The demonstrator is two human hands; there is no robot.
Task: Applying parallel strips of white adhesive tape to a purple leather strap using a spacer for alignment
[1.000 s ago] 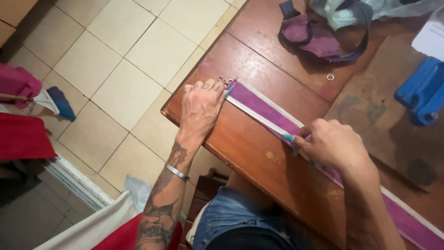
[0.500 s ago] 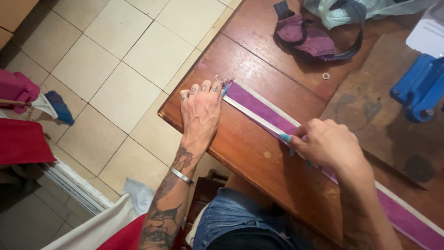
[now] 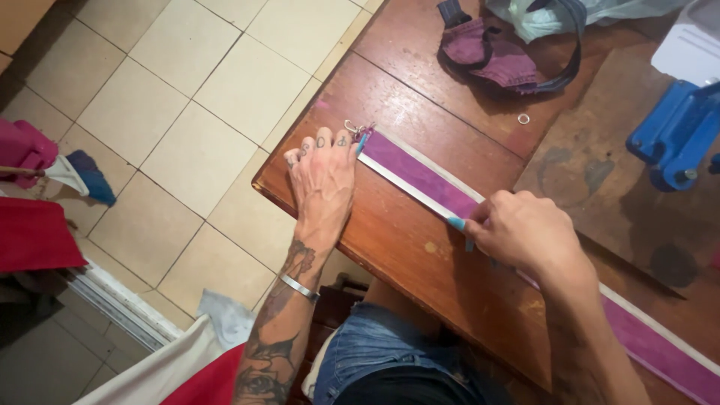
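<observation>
— Where is the purple strap (image 3: 427, 174)?

— Flat on the wooden counter (image 3: 405, 255), running slantwise beside a long metal ruler (image 3: 409, 189).

— And the left hand (image 3: 324, 178)?

— Spread open, palm down, pressing the strap's end near a small metal clasp (image 3: 357, 128).

— The right hand (image 3: 525, 232)?

— Closed around a teal tool (image 3: 457, 223), perhaps a pen or a cutter; too little shows to say. Its tip meets the ruler's edge.

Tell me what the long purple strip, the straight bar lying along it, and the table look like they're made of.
Purple strip: matte and flat, likely leather or thick fabric; the look leaves it open.
Straight bar: pale grey with a dull sheen, probably a metal ruler.
Table: reddish-brown wood, with visible plank seams, worn varnish and stains.
</observation>
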